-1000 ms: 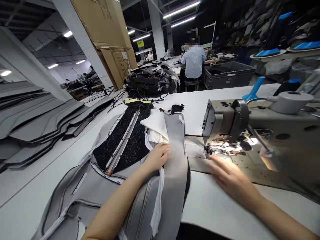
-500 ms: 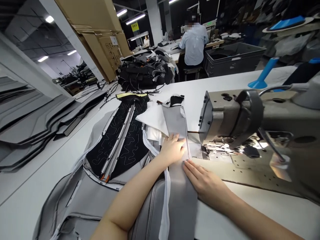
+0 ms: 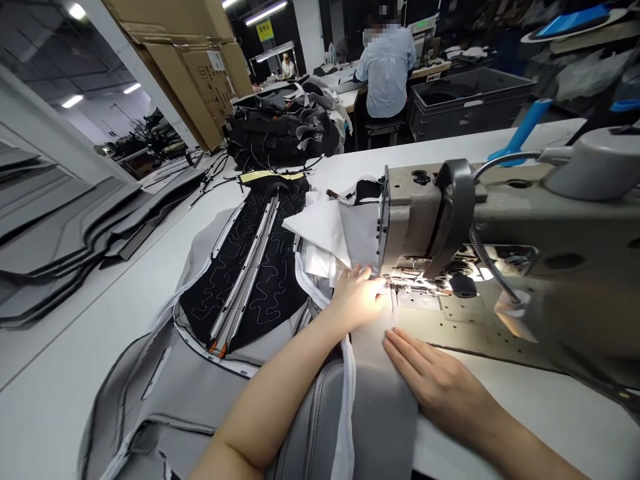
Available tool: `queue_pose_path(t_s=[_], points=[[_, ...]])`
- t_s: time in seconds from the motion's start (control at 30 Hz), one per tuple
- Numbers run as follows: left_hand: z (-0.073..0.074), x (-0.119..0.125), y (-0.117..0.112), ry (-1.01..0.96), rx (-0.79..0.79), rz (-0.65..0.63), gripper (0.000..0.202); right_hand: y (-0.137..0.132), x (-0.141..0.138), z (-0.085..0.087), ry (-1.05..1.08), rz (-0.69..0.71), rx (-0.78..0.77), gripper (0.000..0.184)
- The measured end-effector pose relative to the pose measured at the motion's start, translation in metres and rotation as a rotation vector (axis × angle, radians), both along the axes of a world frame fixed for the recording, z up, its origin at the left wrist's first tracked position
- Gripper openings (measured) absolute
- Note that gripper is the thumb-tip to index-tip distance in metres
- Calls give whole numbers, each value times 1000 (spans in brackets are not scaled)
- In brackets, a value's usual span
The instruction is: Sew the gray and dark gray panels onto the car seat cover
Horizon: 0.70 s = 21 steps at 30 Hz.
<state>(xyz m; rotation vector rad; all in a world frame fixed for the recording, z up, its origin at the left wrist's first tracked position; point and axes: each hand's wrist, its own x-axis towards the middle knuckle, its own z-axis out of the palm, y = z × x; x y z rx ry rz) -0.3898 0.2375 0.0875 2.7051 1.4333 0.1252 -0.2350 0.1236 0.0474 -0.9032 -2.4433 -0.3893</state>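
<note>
My left hand (image 3: 356, 299) lies on a grey fabric panel (image 3: 383, 387), its fingers spread close to the lit needle area of the sewing machine (image 3: 415, 220). My right hand (image 3: 433, 370) rests nearer to me, fingers stretched out flat over the panel's right edge. The seam edge runs to the presser foot, where the machine head and my fingers partly hide it. A folded white cloth piece (image 3: 323, 230) lies on the work beyond my left hand. To the left spreads the rest of the grey sewn cover (image 3: 195, 393), with a black stitched section (image 3: 273, 267).
Grey cut panels (image 3: 60, 227) are stacked at the left. A dark heap of sewn pieces (image 3: 285, 127) and cardboard boxes (image 3: 195, 73) stand behind. Further back, a person (image 3: 385, 73) sits beside a grey bin (image 3: 470, 100). A blue spool holder (image 3: 525, 133) stands behind the machine.
The grey panel and both hands have moved right, up to the machine; the panel's edge now reaches the needle area. The view has shifted a little too.
</note>
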Motion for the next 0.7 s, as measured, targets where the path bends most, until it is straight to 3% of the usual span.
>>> queue_pose_path(t_s=[0.5, 0.7], points=[[-1, 4, 2, -1, 45, 2, 19, 2, 6, -10, -9, -27, -28, 42], [12, -6, -13, 41, -36, -73, 24, 0, 3, -4, 5, -21, -3, 39]])
